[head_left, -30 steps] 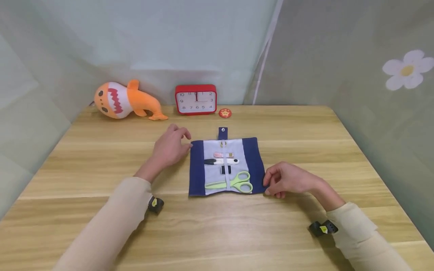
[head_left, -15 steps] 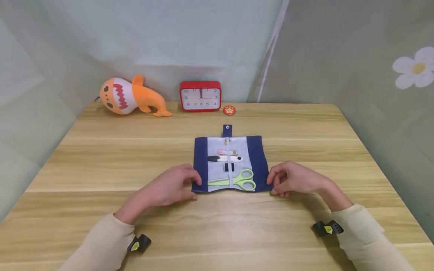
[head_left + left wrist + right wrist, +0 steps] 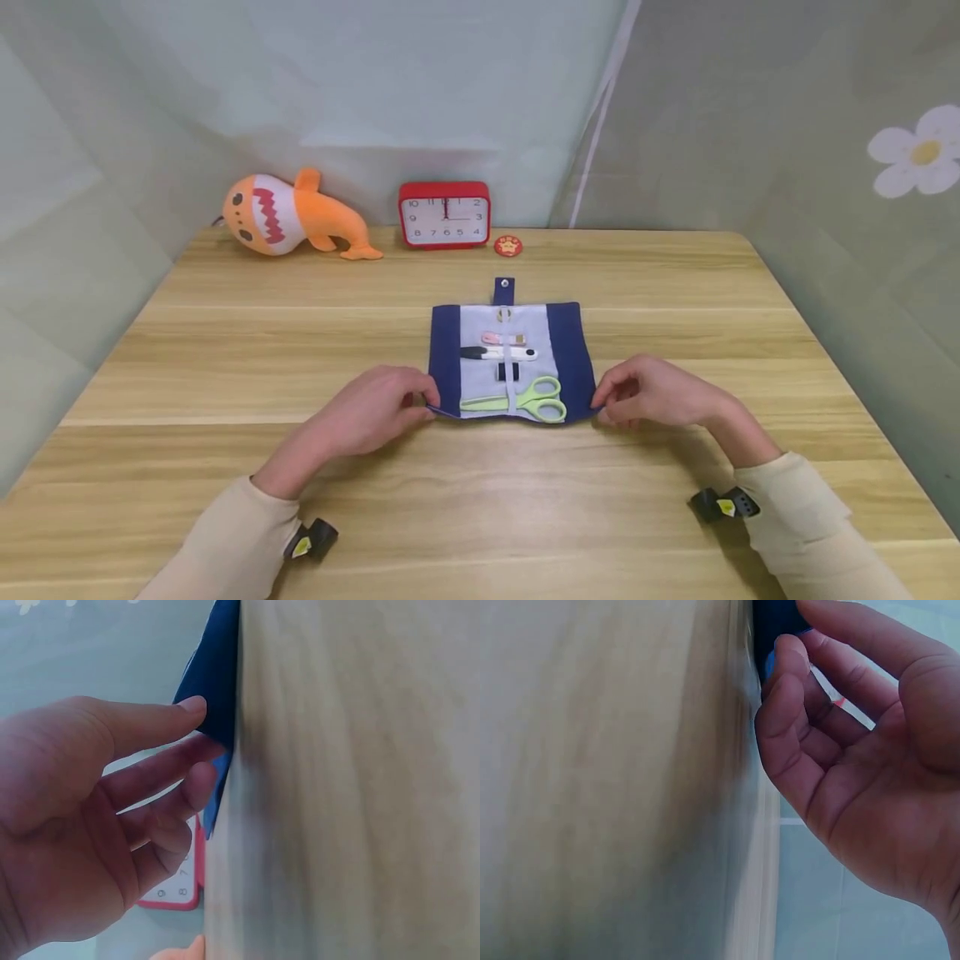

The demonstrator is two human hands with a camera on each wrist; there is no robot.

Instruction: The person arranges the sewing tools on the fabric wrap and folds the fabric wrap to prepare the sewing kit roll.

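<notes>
A navy fabric sewing kit pouch (image 3: pixel 572 358) lies unfolded on the table, its snap tab (image 3: pixel 504 292) pointing away. Under a pale elastic strap sit green scissors (image 3: pixel 542 408), a black thread spool (image 3: pixel 513 372), white-and-black thread snips (image 3: pixel 517 353), a small pink item (image 3: pixel 495 338) and a small gold item at the top. My left hand (image 3: pixel 378 410) pinches the near left corner, slightly lifted; in the left wrist view the thumb lies over the navy cloth (image 3: pixel 214 682). My right hand (image 3: pixel 656 393) pinches the near right corner between thumb and forefinger.
Along the back of the wooden table (image 3: pixel 480 517) stand an orange plush shark (image 3: pixel 300 215) and a red clock (image 3: pixel 445 215). A round red badge (image 3: pixel 508 246) lies beside the clock. Hanging cloth closes off the back and sides.
My left hand has come from the pouch's far left corner to its near left corner and lifted that corner slightly. The right hand stays at the near right corner.
</notes>
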